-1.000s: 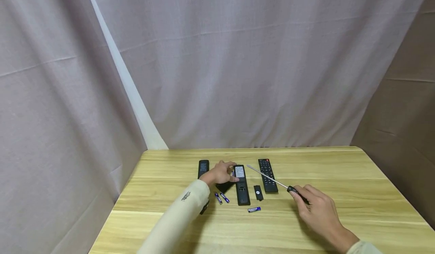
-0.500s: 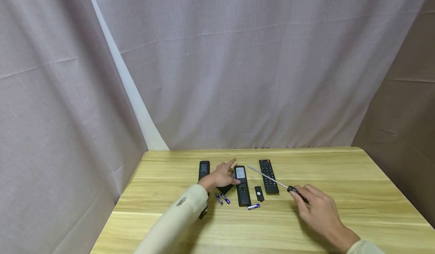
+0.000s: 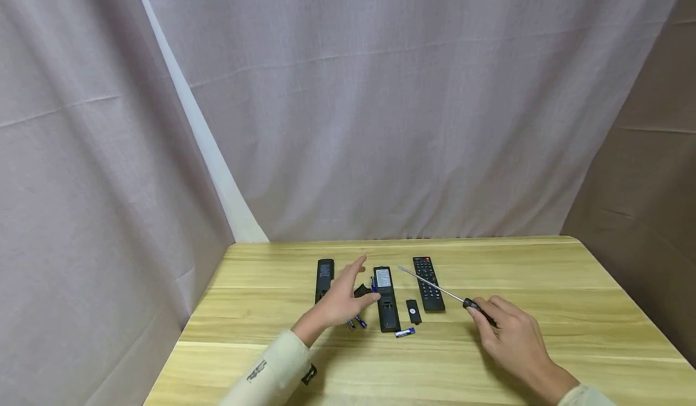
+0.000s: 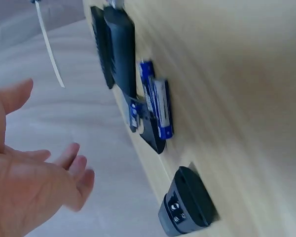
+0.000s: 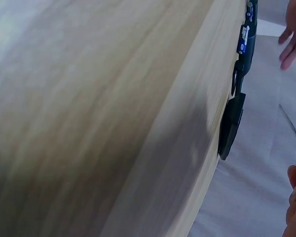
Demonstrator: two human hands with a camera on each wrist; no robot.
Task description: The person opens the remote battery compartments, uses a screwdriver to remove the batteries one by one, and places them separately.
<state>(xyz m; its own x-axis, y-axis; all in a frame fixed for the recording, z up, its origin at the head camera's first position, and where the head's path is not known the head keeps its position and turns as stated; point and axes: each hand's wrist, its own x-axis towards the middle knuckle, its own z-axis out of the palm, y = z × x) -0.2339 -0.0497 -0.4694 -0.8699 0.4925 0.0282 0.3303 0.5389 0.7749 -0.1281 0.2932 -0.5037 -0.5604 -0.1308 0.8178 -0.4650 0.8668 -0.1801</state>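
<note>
My left hand (image 3: 339,300) hovers over the left part of the group with fingers spread, holding nothing. Its thumb overlaps the edge of a black remote control (image 3: 388,316) that lies back side up with its battery compartment uncovered. Beside that remote lie a small battery cover (image 3: 414,313) and a blue-and-silver battery (image 3: 405,333). Under the left hand, partly hidden, are a black curved piece (image 3: 363,289) and two batteries (image 4: 163,108). My right hand (image 3: 511,336) grips a screwdriver (image 3: 474,306) by its black handle, its metal shaft pointing left above the table.
A second remote (image 3: 428,285) lies buttons up at the right, crossed by the screwdriver shaft in the head view. Another remote (image 3: 324,275) lies back side up at the left, partly behind the left hand. Grey curtains (image 3: 380,122) hang behind the wooden table (image 3: 516,261).
My left hand has drawn back from the middle remote, toward the near left, and its fingers have straightened. The battery in front has shifted slightly toward the remote. The right hand stays nearly still.
</note>
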